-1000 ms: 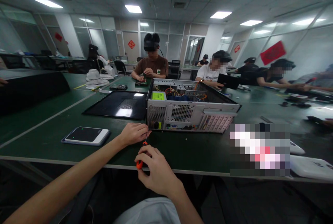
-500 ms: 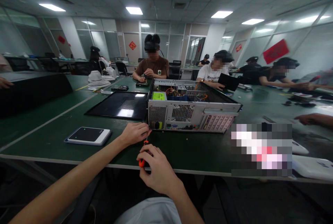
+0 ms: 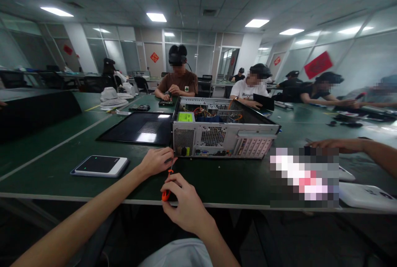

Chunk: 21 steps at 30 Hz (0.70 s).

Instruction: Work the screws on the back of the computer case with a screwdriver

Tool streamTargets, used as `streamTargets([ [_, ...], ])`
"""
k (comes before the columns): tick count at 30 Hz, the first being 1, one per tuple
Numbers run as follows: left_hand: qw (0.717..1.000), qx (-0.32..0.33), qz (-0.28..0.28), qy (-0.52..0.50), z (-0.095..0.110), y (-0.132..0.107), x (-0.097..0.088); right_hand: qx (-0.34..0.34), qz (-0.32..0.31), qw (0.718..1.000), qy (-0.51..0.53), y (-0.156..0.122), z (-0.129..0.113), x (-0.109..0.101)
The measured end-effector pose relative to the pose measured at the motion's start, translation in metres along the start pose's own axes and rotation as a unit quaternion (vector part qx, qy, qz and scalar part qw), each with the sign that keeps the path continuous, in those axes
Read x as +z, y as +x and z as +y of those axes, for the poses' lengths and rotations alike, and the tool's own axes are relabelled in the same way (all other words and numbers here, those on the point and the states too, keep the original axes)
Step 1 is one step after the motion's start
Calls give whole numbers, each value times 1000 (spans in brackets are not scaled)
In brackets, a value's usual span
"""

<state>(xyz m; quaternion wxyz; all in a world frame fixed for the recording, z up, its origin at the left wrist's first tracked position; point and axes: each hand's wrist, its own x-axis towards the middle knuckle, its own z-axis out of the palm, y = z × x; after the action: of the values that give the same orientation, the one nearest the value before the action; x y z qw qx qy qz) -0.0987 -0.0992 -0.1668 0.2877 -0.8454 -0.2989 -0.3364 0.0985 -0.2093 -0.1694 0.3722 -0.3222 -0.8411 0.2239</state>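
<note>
A screwdriver (image 3: 166, 195) with an orange handle is held in the curled fingers of my right hand (image 3: 187, 203), near the table's front edge. Its thin shaft points up and away from me, the tip close to the lower left corner of a computer case (image 3: 223, 140). By that corner, my left hand (image 3: 157, 162) has its fingers pinched together at the shaft's tip; what they grip is hidden. The case lies on its side with its back panel towards me and its top open, showing cables and a power supply with a green label (image 3: 186, 116).
The black side panel (image 3: 138, 127) lies left of the case. A white and black device (image 3: 101, 165) rests nearer me. To the right are a blurred-out patch (image 3: 304, 176), a white object (image 3: 367, 196) and a co-worker's hand (image 3: 328, 145). Others sit across the table.
The view has shifted slightly. A co-worker's hand on the right has reached further in over the table. My hands keep nearly the same pose at the case corner.
</note>
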Motion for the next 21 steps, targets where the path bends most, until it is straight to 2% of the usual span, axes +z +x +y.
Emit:
streamTargets([
  [9, 999, -22, 7, 35, 0, 2, -2, -18, 74, 997, -14, -1, 4, 12],
  [17, 994, 76, 30, 77, -2, 15, -3, -85, 142, 985, -40, -4, 11, 23],
  [21, 991, 118, -4, 68, -8, 22, 7, -88, 155, 982, -54, -5, 13, 24],
])
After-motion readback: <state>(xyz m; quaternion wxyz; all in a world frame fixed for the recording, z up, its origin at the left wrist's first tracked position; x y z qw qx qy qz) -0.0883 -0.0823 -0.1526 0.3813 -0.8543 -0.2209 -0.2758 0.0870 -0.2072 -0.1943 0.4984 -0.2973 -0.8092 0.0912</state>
